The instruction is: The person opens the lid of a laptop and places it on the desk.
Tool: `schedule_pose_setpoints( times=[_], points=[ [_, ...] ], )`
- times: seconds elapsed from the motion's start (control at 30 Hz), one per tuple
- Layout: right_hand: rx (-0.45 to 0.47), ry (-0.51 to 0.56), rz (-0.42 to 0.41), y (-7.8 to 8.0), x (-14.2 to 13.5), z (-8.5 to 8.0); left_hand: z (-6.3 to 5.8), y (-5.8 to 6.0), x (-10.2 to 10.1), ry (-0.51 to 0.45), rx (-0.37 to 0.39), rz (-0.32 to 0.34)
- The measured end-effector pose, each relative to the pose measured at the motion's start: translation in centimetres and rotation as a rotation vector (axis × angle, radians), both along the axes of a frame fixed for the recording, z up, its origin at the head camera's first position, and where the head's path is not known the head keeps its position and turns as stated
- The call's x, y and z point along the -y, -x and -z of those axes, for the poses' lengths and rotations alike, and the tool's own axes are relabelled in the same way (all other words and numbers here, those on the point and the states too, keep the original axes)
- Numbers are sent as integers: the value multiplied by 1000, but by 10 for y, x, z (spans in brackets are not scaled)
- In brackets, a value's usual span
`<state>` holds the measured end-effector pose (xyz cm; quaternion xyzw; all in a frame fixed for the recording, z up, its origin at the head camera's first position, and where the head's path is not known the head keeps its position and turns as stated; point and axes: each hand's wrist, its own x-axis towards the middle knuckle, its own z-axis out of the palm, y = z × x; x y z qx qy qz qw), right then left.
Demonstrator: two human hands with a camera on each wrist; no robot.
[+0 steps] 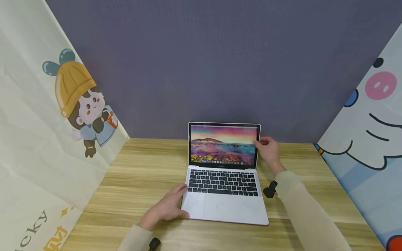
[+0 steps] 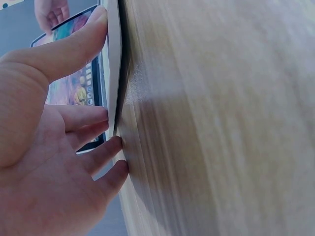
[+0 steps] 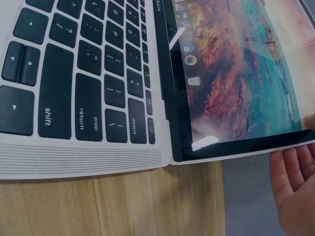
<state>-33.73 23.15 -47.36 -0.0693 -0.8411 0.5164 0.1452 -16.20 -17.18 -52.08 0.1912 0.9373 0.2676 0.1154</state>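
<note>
An opened silver laptop [image 1: 230,207] with black keys lies on the wooden table, its lit screen [image 1: 223,143] tilted up at the back and showing a colourful seaside picture. At the base's front left corner is my left hand [image 1: 168,205], thumb laid on the palm rest and fingers along the left side. In the left wrist view the lower fingertips [image 2: 119,169] of this hand touch down by the tabletop. My right hand [image 1: 268,149] pinches the right edge of the screen, thumb over the front and fingers behind, as the right wrist view also shows.
The wood-grain table [image 1: 141,164] ends at a dark grey-blue wall [image 1: 201,69] close behind the laptop. White cloth panels with cartoon prints, including a capped child [image 1: 91,104] and a pink snout [image 1: 380,85], flank the table left and right.
</note>
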Motion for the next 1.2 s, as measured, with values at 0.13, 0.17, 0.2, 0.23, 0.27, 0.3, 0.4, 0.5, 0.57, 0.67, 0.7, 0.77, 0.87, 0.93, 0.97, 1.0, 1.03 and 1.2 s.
schedule_pose_setpoints(
  times=[0.13, 0.17, 0.2, 0.23, 0.27, 0.3, 0.4, 0.5, 0.57, 0.67, 0.7, 0.77, 0.87, 0.93, 0.97, 1.0, 1.03, 1.2],
  points=[
    [10, 7, 9, -1, 0, 1, 1, 0, 0, 1, -3, 1],
    [11, 9, 11, -1, 1, 1, 1, 0, -1, 1, -6, 3],
    [18, 8, 14, -1, 1, 1, 1, 0, -1, 2, -8, 4],
    [20, 6, 17, -2, 1, 1, 1, 0, 0, 2, -11, 6],
    [25, 8, 18, -2, 0, 1, 1, 0, 0, 3, -13, 7],
    [28, 6, 19, -2, 0, 1, 1, 0, 0, 3, -15, 9],
    [24, -1, 21, -2, -1, 1, 1, 1, 0, 6, -17, 14],
    [11, -9, 16, -3, -2, 1, 0, 0, 0, 7, -13, 14],
    [3, -20, 13, -4, -1, 0, -1, 0, 0, 10, -10, 12],
    [3, -33, 9, -5, -1, -1, -2, -1, -1, 16, -5, 7],
    [6, -36, 8, -6, -1, -1, -2, -1, -1, 17, -4, 6],
    [13, -34, 4, -7, -1, -2, -2, -1, -1, 16, -3, 6],
    [22, -32, 2, -9, -2, -3, -3, -1, -1, 12, -2, 6],
    [25, -25, -2, -10, -2, -4, -3, -1, -1, 10, 2, 4],
    [26, -21, -3, -11, -2, -5, -3, -1, -1, 11, 5, 4],
    [26, -23, -3, -11, -2, -5, -3, -1, -1, 11, 7, 2],
    [26, -21, -5, -11, -2, -6, -2, -1, -1, 12, 9, 0],
    [13, -31, 0, -14, -1, -6, -3, 0, -2, 16, 14, -5]
  ],
)
